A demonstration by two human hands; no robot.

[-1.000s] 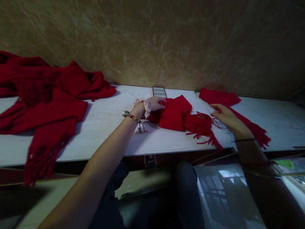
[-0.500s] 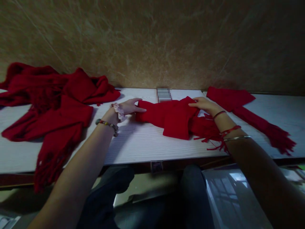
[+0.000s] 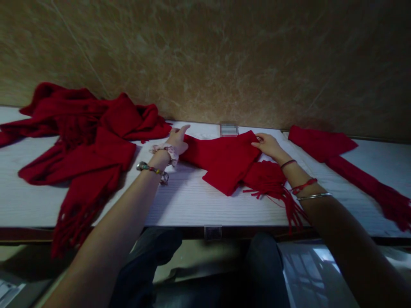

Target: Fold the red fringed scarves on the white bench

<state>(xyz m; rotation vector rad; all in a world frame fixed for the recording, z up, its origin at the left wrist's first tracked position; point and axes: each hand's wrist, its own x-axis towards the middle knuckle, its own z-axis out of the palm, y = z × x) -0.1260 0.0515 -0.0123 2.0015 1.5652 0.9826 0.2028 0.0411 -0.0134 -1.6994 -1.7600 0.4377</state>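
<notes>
A red scarf [image 3: 221, 160] with a fringed end lies folded across itself in front of me. My left hand [image 3: 177, 140] is at the scarf's left end, touching or just beside it. Its visible fingers are apart, and some are hidden. My right hand [image 3: 268, 145] pinches the upper right corner of the folded layer between thumb and fingers. Below that hand, the fringe spreads over the table's front edge.
More red scarves [image 3: 105, 124] lie in a loose heap at the left, one fringe hanging over the front edge. Another folded red scarf [image 3: 324, 143] lies at the right. The white table [image 3: 192, 205] meets a brown marbled wall [image 3: 199, 60].
The folded layer has turned, its lower corner now pointing down and left. My left hand has loosened and rotated at the left end. The whole view has shifted slightly.
</notes>
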